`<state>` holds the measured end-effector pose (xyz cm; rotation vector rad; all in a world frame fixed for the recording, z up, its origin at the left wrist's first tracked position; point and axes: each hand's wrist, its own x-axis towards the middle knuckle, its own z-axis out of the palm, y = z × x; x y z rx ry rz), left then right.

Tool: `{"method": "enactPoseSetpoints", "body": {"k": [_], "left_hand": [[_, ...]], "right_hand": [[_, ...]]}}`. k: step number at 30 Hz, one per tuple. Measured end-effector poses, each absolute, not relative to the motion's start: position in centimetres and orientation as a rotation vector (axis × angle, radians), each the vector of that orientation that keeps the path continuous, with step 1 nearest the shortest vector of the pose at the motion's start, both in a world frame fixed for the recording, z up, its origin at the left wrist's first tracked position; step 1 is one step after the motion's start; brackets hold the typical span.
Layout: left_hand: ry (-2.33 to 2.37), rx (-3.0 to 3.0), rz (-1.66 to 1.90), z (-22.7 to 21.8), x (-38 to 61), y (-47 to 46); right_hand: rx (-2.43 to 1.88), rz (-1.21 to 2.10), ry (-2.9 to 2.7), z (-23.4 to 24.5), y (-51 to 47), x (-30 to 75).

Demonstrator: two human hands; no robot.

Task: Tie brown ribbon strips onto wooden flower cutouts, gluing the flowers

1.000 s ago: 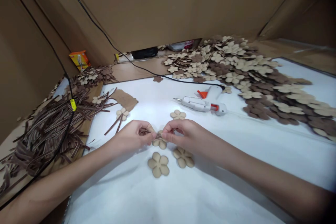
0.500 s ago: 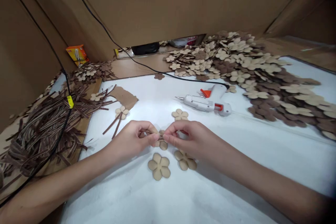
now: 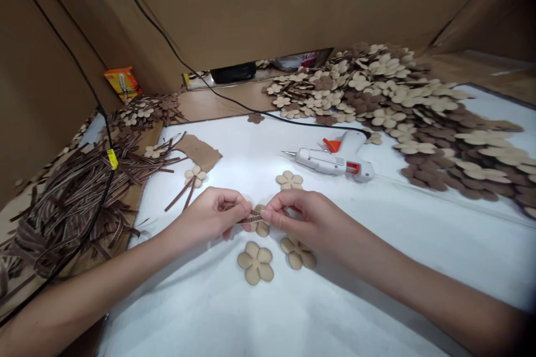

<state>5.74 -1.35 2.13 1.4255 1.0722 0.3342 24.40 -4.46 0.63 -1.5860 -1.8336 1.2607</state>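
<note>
We've got the left hand (image 3: 211,215) and right hand (image 3: 299,217) both closed in a pinch on a thin brown striped strip (image 3: 251,218), one end in each, fingertips close together. The strip is held just above a tan flower cutout (image 3: 262,229); we can't tell if they touch. Two more tan flowers (image 3: 255,263) (image 3: 297,252) lie on the white desk (image 3: 397,268) just below the hands, and a third (image 3: 288,180) sits above them. Near the left hand, a small flower (image 3: 195,176) lies beside two loose brown strips (image 3: 180,195) and a brown cardboard scrap (image 3: 199,152). A white glue gun (image 3: 330,162) with orange parts lies on its side up and right of the hands, its black cord (image 3: 318,122) running back along the desk. A big pile of tan and brown flowers (image 3: 402,111) covers the far right. A heap of brown strips (image 3: 71,201) lies off the desk's left edge.
</note>
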Motion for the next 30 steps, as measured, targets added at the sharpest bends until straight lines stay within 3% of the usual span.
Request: {"method": "enactPoseSetpoints", "body": {"k": [5,12,30], "left_hand": [[1.099,1.495,0.338,1.6,5.7,-1.3],[1.150,1.791,0.374,1.4,6.0,-1.7],[1.228,1.852,0.352,0.3,6.3,-1.6]], "right_hand": [[-1.600,1.252,-1.845,1.1,-4.7,24.1],[-1.617,0.924,-2.021,1.8,-5.3,23.6],[-1.601,0.806,-2.151,0.6,-5.0,22.9]]}}
